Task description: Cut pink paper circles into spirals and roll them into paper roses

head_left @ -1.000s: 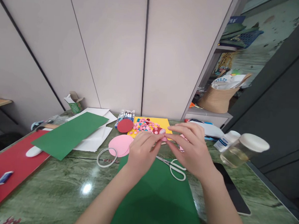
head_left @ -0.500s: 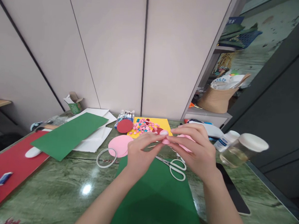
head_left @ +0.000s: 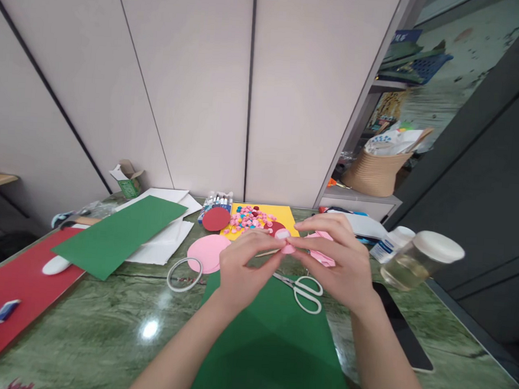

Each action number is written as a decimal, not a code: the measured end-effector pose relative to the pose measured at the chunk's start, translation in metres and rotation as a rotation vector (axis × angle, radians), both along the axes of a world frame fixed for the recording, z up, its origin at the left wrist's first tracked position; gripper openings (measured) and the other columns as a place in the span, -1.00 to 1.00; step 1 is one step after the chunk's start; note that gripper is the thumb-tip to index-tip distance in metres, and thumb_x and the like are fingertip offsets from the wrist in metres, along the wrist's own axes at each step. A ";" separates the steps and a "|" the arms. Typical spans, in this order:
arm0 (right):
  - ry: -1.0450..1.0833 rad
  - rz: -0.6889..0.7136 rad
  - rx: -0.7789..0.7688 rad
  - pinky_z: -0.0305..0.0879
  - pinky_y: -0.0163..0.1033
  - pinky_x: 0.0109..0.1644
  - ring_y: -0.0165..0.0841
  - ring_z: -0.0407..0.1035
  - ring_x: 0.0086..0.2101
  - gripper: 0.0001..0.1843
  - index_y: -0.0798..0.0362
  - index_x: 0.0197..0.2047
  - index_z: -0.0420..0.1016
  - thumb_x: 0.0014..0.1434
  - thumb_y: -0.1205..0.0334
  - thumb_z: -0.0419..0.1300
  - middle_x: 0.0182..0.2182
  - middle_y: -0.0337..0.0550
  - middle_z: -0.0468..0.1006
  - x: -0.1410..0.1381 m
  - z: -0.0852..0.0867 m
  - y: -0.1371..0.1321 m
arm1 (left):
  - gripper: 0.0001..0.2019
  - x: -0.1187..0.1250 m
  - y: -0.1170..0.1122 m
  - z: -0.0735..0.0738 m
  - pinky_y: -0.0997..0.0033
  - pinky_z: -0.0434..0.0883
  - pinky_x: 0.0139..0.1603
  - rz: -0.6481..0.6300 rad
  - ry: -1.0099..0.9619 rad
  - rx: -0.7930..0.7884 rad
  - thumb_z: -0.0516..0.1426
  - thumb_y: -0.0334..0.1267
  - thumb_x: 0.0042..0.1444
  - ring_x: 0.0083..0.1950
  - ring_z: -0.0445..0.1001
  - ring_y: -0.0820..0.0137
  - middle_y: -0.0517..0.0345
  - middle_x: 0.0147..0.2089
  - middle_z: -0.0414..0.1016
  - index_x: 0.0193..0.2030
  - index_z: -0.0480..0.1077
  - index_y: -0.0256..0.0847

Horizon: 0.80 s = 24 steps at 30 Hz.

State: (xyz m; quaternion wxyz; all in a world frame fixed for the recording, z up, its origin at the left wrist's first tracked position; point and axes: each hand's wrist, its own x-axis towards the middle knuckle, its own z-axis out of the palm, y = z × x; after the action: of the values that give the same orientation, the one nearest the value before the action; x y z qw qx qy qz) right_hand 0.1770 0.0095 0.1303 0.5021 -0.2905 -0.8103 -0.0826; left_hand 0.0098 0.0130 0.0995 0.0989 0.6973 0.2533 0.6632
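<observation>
Between the fingertips of both hands is a small curled piece of pink paper point(head_left: 287, 248), held above the table. My left hand point(head_left: 244, 267) pinches its left side with thumb and index finger. On the other side, my right hand point(head_left: 341, 262) grips it the same way, its other fingers raised. Fingertips cover part of the piece. Below them, white-handled scissors point(head_left: 308, 294) rest on a dark green sheet point(head_left: 270, 355). Pink paper circles point(head_left: 204, 253) are stacked left of my left hand, partly under a white ring point(head_left: 169, 276). Crumpled pink paper point(head_left: 322, 257) shows behind my right fingers.
Small pink, blue and red pieces point(head_left: 249, 219) are heaped on a yellow sheet point(head_left: 287, 215), near a red circle point(head_left: 216, 219). Left lie a green sheet point(head_left: 128, 227) and a red sheet point(head_left: 27, 273). A clear jar point(head_left: 407, 270) and a black flat device point(head_left: 403, 329) are right.
Both hands shift very slightly left and the right fingertips lower a little around the pink paper. The grip stays on the same piece.
</observation>
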 end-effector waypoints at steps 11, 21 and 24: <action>-0.170 -0.116 0.238 0.23 -0.05 -0.09 -0.29 0.37 -0.23 -0.68 -0.10 -0.12 0.45 0.05 0.40 0.21 -0.28 -0.22 0.57 -0.003 -0.005 0.001 | -0.85 -0.002 0.003 0.003 0.36 0.45 -0.18 0.216 0.203 0.212 0.16 -0.49 -0.04 -0.33 0.49 0.44 0.16 -0.39 0.56 -0.32 0.44 -0.20; -0.068 -0.013 0.203 0.33 -0.11 -0.20 -0.31 0.38 -0.25 -0.58 -0.17 -0.08 0.44 0.00 0.42 0.27 -0.30 -0.24 0.58 0.001 -0.001 -0.001 | -0.82 -0.004 0.000 0.001 0.32 0.47 -0.16 -0.012 0.033 -0.043 0.19 -0.44 -0.04 -0.25 0.50 0.38 0.11 -0.31 0.57 -0.27 0.49 -0.16; -0.050 0.011 0.187 0.34 -0.11 -0.21 -0.31 0.38 -0.27 -0.60 -0.14 -0.11 0.46 -0.01 0.43 0.29 -0.32 -0.23 0.57 0.000 0.001 -0.002 | -0.81 -0.005 0.001 0.001 0.32 0.47 -0.15 -0.041 0.030 -0.020 0.20 -0.45 -0.06 -0.27 0.51 0.39 0.12 -0.33 0.57 -0.28 0.50 -0.15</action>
State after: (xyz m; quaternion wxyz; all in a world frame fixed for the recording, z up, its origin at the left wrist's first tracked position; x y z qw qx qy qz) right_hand 0.1768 0.0076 0.1313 0.5069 -0.2360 -0.8130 -0.1623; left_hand 0.0047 0.0142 0.1004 0.1157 0.7113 0.2472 0.6477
